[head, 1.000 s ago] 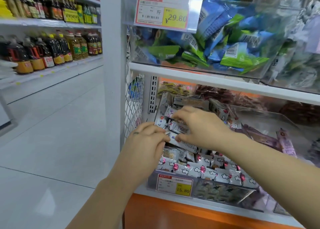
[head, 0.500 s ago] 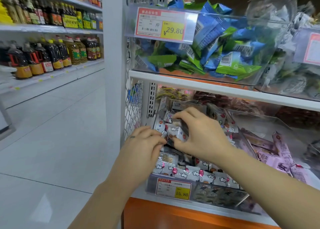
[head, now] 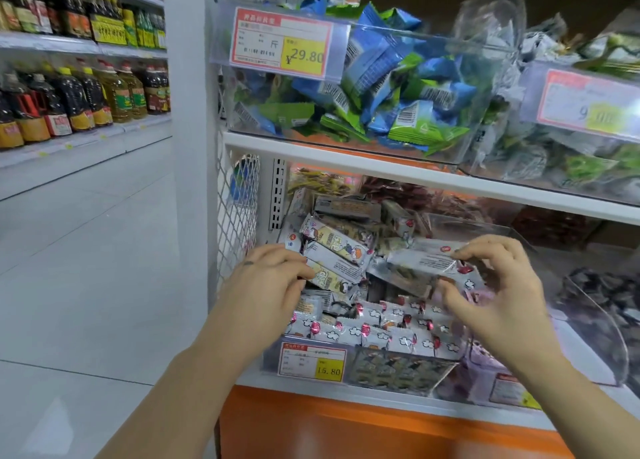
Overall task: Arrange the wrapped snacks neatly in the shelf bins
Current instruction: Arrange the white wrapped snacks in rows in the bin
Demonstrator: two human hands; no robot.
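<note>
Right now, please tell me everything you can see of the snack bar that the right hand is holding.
The snack bar is long and flat, in a shiny silver-white wrapper with small dark print and a round red mark near its right end. It lies nearly level above the pile of bars in the lower clear bin. The right hand pinches its right end, fingers on top and thumb below. The left hand does not touch it.
</note>
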